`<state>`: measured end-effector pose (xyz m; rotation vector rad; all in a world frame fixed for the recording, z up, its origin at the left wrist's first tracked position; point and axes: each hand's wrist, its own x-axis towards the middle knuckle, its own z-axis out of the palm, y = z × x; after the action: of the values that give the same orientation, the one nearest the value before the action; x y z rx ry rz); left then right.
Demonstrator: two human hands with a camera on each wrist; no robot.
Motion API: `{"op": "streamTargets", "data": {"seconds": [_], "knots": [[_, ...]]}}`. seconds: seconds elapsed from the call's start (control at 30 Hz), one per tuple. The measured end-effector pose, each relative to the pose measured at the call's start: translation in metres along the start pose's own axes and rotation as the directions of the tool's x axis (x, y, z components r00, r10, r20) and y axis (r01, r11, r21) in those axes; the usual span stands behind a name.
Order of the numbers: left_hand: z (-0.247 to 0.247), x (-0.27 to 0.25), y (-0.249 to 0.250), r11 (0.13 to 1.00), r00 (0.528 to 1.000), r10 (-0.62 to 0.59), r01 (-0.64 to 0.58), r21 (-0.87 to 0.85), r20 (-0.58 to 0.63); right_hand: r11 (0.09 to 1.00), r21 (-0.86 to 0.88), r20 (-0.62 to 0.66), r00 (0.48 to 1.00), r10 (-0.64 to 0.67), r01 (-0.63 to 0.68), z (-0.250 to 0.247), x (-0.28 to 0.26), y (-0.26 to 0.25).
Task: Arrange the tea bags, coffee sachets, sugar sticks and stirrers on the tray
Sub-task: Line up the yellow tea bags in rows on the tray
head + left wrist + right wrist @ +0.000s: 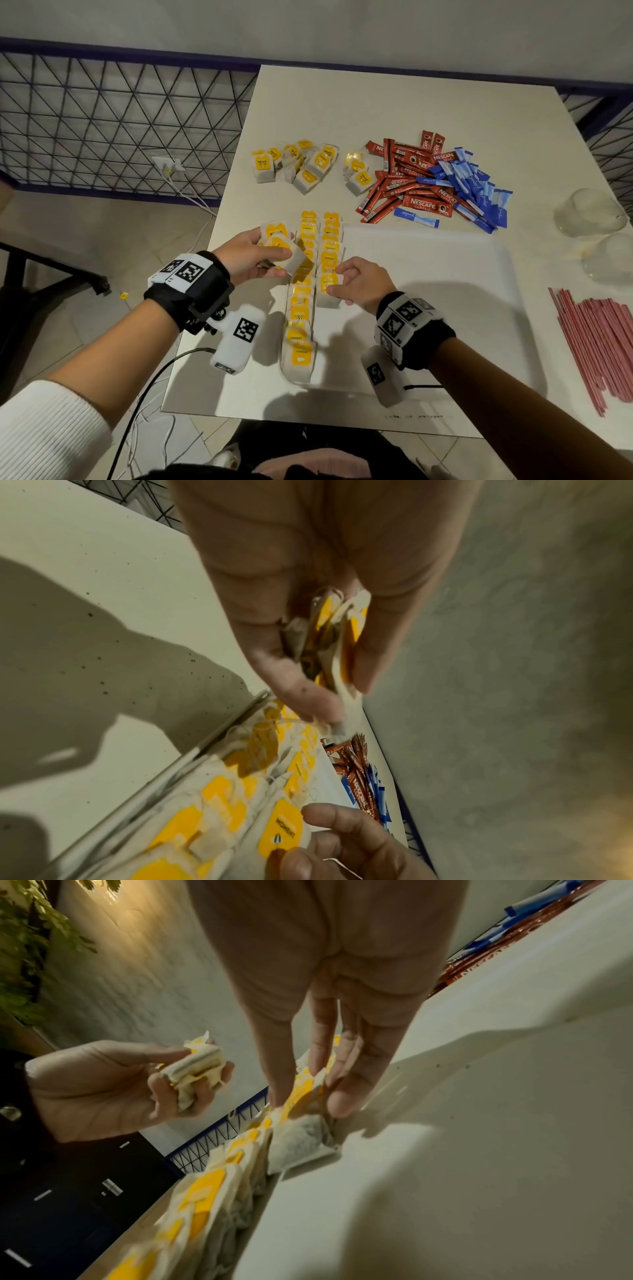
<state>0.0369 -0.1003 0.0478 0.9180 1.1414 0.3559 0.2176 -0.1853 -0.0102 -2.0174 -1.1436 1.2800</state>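
A: Tea bags [299, 308], two neat rows down the left edge of the white tray [428, 308] on the bench [342, 102]. Loose pile [294, 164] further back.

B: Hands? Left hand [246, 253] curled round a small bundle of bags [284, 248], held above the rows. Right hand [363, 284] pinching the nearest bag in the right row [327, 284].

A: Coffee sachets [407, 181] and blue sugar sticks [469, 192] heaped behind the tray. Red stirrers [596, 342] off to the right.
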Motion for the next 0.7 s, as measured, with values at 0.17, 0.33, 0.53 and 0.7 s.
{"op": "streamTargets", "data": {"seconds": [0.17, 0.33, 0.53, 0.7], "knots": [[0.0, 0.004, -0.001, 1.0, 1.0, -0.006, 0.006, -0.002, 0.01, 0.998, -0.056, 0.006, 1.0, -0.009, 0.009, 0.001, -0.003, 0.002], [0.0, 0.005, -0.002, 0.999, 0.999, -0.007, 0.005, 0.051, 0.036, 0.999, -0.044, -0.072, 0.997, -0.023, 0.02, -0.002, -0.005, -0.001], [0.008, 0.006, -0.004, 0.993, 0.997, -0.009, 0.0, 0.118, 0.074, 0.987, -0.116, 0.058, 0.992, 0.115, -0.108, -0.01, -0.007, -0.012], [0.012, 0.006, -0.004, 0.993, 0.997, -0.01, 0.0, 0.122, 0.077, 0.98, -0.069, 0.088, 0.977, 0.192, -0.187, -0.001, -0.005, -0.015]]}}
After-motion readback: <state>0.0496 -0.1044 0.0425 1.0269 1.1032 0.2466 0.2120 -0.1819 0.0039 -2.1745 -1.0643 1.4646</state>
